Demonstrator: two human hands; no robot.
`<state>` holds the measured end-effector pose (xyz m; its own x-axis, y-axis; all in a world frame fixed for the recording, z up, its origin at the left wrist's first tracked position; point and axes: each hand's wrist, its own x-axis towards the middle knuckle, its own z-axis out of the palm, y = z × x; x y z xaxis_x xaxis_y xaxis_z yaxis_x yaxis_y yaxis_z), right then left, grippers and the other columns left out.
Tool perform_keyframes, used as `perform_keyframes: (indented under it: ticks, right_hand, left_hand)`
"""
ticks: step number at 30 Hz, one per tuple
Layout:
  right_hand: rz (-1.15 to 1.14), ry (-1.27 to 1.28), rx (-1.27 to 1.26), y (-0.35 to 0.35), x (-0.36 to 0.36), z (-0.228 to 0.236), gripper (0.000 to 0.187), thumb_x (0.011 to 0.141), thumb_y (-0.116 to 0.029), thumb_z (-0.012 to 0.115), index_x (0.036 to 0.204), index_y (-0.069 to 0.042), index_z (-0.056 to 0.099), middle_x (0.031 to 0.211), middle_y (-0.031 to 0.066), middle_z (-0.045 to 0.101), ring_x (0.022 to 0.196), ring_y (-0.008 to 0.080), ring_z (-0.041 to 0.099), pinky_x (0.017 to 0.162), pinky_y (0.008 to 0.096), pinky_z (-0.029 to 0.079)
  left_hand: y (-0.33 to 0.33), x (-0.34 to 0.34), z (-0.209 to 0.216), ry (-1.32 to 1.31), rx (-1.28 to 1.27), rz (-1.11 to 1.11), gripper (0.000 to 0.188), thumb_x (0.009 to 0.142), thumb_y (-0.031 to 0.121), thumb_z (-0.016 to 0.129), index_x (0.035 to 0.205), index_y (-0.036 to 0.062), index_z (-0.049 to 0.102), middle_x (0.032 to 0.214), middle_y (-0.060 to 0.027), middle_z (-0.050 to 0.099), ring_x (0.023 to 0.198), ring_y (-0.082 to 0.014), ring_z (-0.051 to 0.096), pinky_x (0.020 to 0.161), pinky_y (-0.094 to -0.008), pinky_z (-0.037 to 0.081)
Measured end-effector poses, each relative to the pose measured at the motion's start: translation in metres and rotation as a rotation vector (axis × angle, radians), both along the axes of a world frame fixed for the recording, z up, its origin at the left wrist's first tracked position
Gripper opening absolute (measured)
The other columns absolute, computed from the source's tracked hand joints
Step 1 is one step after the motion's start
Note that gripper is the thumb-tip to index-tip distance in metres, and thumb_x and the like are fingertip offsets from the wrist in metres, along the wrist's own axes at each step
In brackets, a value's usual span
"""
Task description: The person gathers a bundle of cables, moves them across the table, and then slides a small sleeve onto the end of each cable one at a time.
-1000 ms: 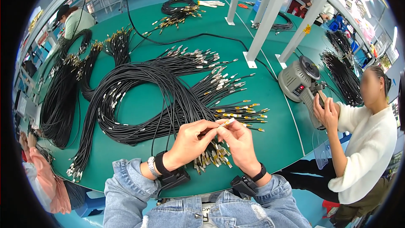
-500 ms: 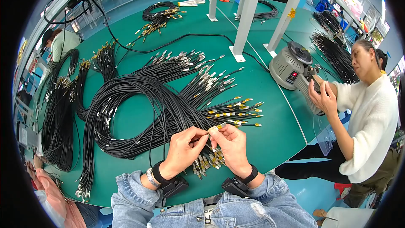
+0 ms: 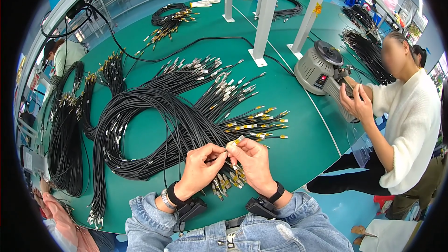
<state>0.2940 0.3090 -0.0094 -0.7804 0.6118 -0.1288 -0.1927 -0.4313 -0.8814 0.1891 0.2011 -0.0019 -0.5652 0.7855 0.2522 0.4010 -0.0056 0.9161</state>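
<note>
My left hand (image 3: 201, 168) is closed in a pinch on a thin black cable, most of which the fingers hide. Against it, my right hand (image 3: 254, 161) pinches the same cable near its end. A yellow and white tag (image 3: 239, 140) pokes out above the right fingertips. Just behind both hands spreads a large coil of black cables (image 3: 133, 100) with white labels along it. Its yellow-tagged ends (image 3: 252, 125) fan out to the right. More tagged cable ends (image 3: 228, 180) lie beneath my hands, partly covered by them.
A grey machine (image 3: 315, 72) with a round black top stands at the right, beside a seated person in a white sweater (image 3: 410, 121). Grey posts (image 3: 260, 28) rise from the green table (image 3: 298, 154). More cable bundles (image 3: 65, 149) lie left; a white glove (image 3: 205, 3) is at the back.
The view has shifted slightly. My hands stay pinched together on the cable, with the right fingers and the tag moved a little to the left.
</note>
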Motion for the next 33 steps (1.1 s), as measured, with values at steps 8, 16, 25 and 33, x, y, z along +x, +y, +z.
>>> perform_keyframes:
  ticks: [8,16,25,33]
  right_hand:
    - [0.06,-0.003,-0.005,0.006,0.003,0.0,0.01,0.088,-0.01,0.065,0.088,0.0,0.063,0.074,0.0013,0.061,0.063,0.0055,0.053,0.057,0.0194,0.043]
    - [0.002,0.02,-0.053,-0.002,0.001,-0.002,0.009,0.088,-0.009,0.064,0.088,0.0,0.063,0.075,0.0017,0.062,0.063,0.0055,0.053,0.057,0.0195,0.043]
    - [-0.021,0.039,-0.051,-0.006,-0.001,-0.003,0.008,0.089,-0.009,0.063,0.086,-0.001,0.061,0.075,0.0018,0.061,0.062,0.0058,0.053,0.059,0.0198,0.044]
    - [-0.044,0.08,-0.092,-0.006,0.0,-0.004,0.008,0.089,-0.007,0.062,0.086,-0.001,0.06,0.075,0.0035,0.061,0.063,0.0072,0.053,0.058,0.0206,0.044]
  left_hand:
    - [0.0,0.001,0.003,0.136,-0.013,0.034,0.007,0.082,0.003,0.068,0.085,-0.001,0.064,0.07,-0.0034,0.062,0.054,-0.0035,0.053,0.044,-0.019,0.039]
    - [0.001,0.004,0.0,0.101,0.012,0.056,0.006,0.081,0.003,0.068,0.084,-0.0004,0.064,0.068,-0.0026,0.061,0.053,-0.0033,0.051,0.043,-0.019,0.037]
    - [0.0,0.01,-0.001,0.079,0.017,0.116,0.006,0.08,0.001,0.069,0.082,-0.0012,0.064,0.066,-0.0016,0.062,0.056,-0.0038,0.055,0.049,-0.0184,0.042]
    - [-0.001,0.01,-0.001,0.072,0.014,0.115,0.007,0.08,0.002,0.069,0.081,-0.001,0.063,0.066,-0.0013,0.062,0.056,-0.0033,0.054,0.049,-0.0182,0.041]
